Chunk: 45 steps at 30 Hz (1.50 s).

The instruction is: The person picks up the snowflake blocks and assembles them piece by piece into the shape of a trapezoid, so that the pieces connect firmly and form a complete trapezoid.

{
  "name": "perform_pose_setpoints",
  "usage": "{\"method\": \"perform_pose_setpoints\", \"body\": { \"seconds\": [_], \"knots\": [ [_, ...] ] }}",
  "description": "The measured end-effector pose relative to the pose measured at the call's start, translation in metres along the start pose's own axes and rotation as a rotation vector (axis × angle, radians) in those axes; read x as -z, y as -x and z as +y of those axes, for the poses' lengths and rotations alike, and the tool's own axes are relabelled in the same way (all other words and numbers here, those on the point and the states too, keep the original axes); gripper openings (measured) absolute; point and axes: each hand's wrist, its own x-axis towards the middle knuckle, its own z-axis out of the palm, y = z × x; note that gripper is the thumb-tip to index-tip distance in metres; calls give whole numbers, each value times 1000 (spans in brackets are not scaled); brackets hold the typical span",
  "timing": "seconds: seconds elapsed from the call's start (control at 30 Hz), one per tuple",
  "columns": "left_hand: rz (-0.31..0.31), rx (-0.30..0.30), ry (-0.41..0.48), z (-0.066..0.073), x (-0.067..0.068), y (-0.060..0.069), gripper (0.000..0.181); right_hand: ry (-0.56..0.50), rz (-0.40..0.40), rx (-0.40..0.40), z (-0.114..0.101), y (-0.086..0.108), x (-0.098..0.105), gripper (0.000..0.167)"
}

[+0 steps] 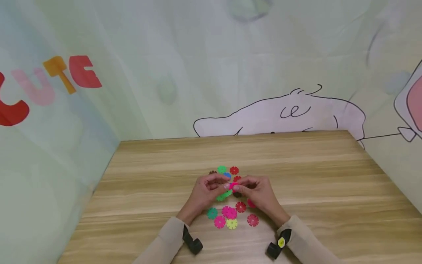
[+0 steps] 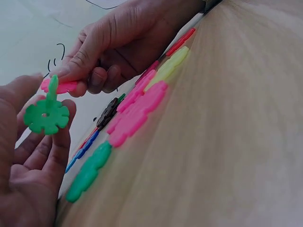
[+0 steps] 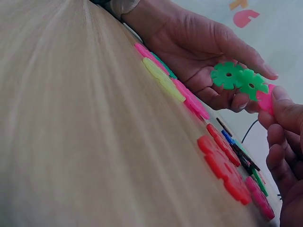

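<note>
Two green notched discs (image 3: 228, 74) are joined together and meet a pink disc (image 3: 266, 99) at one end, as the right wrist view shows. My left hand (image 1: 207, 191) has its fingers curled round the green pair. Between thumb and forefinger, my right hand (image 1: 260, 192) pinches the pink disc (image 2: 64, 86). In the left wrist view one green disc (image 2: 46, 116) faces the camera and the other stands edge-on against the pink one. Both hands are close together above the table.
Loose discs lie on the wooden table (image 1: 148, 205) beneath and around the hands: a teal one (image 1: 212, 213), a yellow one (image 1: 232, 224), several pink ones, red ones (image 1: 252, 220), a blue one and dark ones. Printed cloth walls stand behind and at the left.
</note>
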Motion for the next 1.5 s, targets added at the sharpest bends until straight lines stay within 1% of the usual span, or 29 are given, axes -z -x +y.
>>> {"method": "perform_pose_setpoints", "body": {
  "seconds": [0.13,0.2,0.23,0.3,0.37,0.4,0.47,0.53,0.63,0.7,0.87,0.97,1.07,1.13,1.2,1.27,1.37,1.43,1.5],
  "knots": [
    [-28,-4,0,1,3,1,25,-19,-23,6,0,-1,-2,7],
    [-22,-8,1,1,3,1,23,-7,-2,3,0,0,-1,10],
    [-13,-11,2,1,3,1,23,10,21,-5,1,0,0,12],
    [15,-18,8,1,2,1,23,69,83,-21,1,1,2,15],
    [49,-14,16,0,2,1,21,153,151,-30,1,1,6,16],
    [63,-15,21,0,1,1,21,192,175,-32,2,2,8,15],
    [84,-16,29,-1,1,0,21,262,198,-37,3,3,13,13],
    [97,-16,38,-2,0,0,21,320,188,-33,5,4,17,16],
    [105,-16,51,-3,0,0,21,398,134,-18,7,7,21,22],
    [100,-18,64,-3,-1,-1,23,447,101,15,9,8,22,22],
    [88,-12,82,0,-2,-1,25,550,16,138,11,9,20,23],
    [97,-4,75,2,-1,1,25,583,-31,169,10,8,16,25],
    [98,-6,61,2,1,1,25,572,-38,156,8,7,13,23],
    [92,-12,57,1,2,1,26,536,-29,145,8,6,13,19],
    [85,-19,60,0,2,1,27,470,-16,123,8,6,13,17],
    [79,-22,69,0,2,1,27,382,-7,99,8,6,14,15],
    [73,-21,73,1,2,2,27,264,17,45,6,7,15,14],
    [71,-18,70,2,2,2,26,217,36,20,5,7,16,15],
    [68,-20,64,1,2,2,26,190,57,13,4,8,16,15]
  ]
}}
